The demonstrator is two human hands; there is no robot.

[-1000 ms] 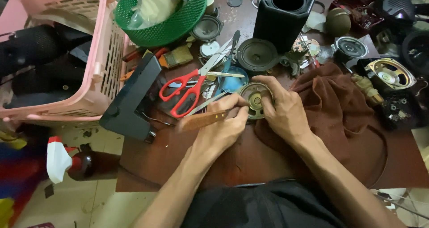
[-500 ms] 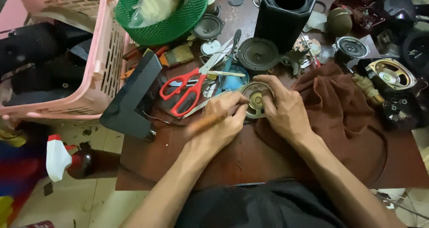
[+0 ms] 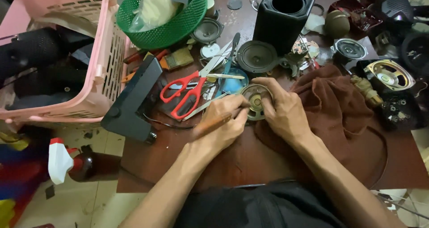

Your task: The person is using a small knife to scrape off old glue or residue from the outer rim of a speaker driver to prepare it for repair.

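1. Pink basket (image 3: 105,53) hangs off the table's (image 3: 250,161) left edge with dark stuff inside, can't really tell what. Green basket (image 3: 178,27) at the far edge holds a pale bag.
2. I count five loose speakers, one pair of red scissors (image 3: 185,94), one black box (image 3: 283,15).
3. Left hand (image 3: 223,125) grips a wooden-handled tool (image 3: 212,123), tip on the small speaker (image 3: 255,100) mid-table; right hand (image 3: 283,111) fingers curl round it.
4. Brown cloth (image 3: 339,116) right, spray bottle (image 3: 62,163) on the floor.
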